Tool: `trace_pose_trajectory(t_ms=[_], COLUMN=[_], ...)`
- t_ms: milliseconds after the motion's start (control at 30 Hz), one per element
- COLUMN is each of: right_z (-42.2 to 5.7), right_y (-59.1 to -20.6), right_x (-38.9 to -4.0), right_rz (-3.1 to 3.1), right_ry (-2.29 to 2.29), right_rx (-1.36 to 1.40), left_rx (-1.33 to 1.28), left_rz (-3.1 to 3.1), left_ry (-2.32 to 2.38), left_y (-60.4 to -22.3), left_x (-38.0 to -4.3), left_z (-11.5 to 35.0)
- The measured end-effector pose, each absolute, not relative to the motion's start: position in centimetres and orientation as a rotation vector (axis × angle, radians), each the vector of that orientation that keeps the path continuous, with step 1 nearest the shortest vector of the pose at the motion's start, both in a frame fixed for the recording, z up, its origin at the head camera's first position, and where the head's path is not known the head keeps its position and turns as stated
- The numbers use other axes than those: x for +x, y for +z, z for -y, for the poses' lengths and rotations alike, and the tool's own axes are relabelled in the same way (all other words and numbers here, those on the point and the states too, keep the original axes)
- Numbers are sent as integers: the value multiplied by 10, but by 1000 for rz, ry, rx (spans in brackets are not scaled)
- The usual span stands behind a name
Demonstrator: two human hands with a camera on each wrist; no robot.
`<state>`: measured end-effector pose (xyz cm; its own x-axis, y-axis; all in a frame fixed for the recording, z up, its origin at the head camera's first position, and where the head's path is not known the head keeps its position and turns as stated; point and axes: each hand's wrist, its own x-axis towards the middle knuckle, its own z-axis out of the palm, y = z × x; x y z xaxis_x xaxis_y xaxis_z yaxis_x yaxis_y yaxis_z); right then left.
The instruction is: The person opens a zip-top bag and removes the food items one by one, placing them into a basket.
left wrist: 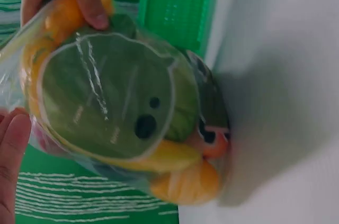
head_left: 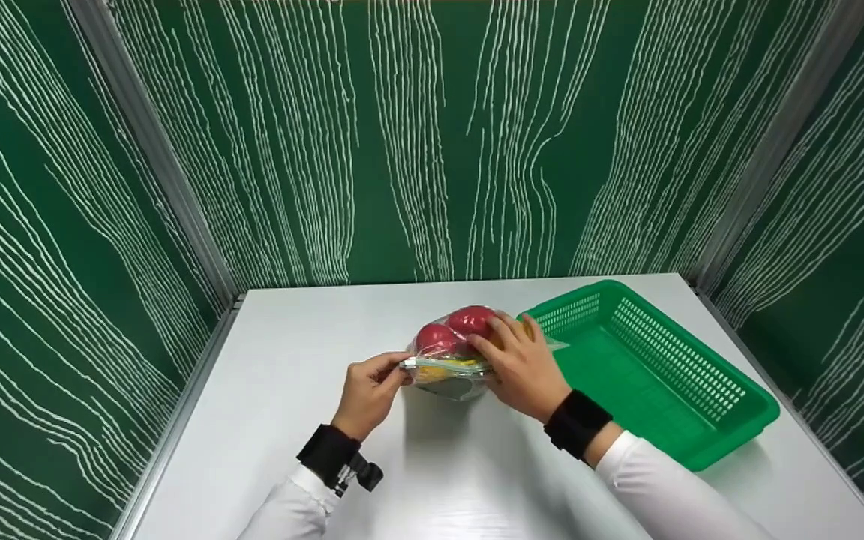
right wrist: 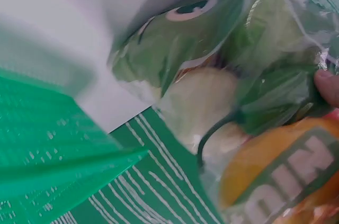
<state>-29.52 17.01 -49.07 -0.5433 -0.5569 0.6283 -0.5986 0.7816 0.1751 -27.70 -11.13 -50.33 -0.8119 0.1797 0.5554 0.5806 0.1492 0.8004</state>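
Observation:
A clear zip bag point(head_left: 453, 387) full of fruit and vegetable pieces is held up over the white table. Two red round fruits point(head_left: 436, 339) bulge at its far side in the head view. My left hand point(head_left: 368, 390) pinches the white slider point(head_left: 408, 364) at the left end of the zip strip. Spread over the bag's right part, my right hand point(head_left: 523, 367) grips it with fingers on top. The left wrist view shows a printed green face point(left wrist: 108, 97) and orange pieces point(left wrist: 185, 182) inside. A pale round piece point(right wrist: 198, 110) shows in the right wrist view.
A green plastic basket point(head_left: 758, 409) with perforated sides stands at the right of the table, close beside my right hand. The white table point(head_left: 289, 330) is bounded by green walls point(head_left: 469, 135) with wavy white lines. Grey metal posts point(head_left: 166, 142) stand at the corners.

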Motion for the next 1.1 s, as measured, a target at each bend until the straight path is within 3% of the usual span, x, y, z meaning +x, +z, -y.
trace_pose_trajectory(t_ms=[433,867,1100], right_z=[-144,-115,-113], right_y=[-485,-474,-479], right_x=[-281,-274,-279], right_rz=[2085,2194,2138], right_ry=[410,790,760], right_rx=[1011,930,960], left_rx=[-635,-658,-694], left_rz=[2185,2121,2122], left_ry=[-1898,-1986,-1971], left_y=[-495,-491,-492], left_x=[-271,-266,-265], left_z=[97,78,78])
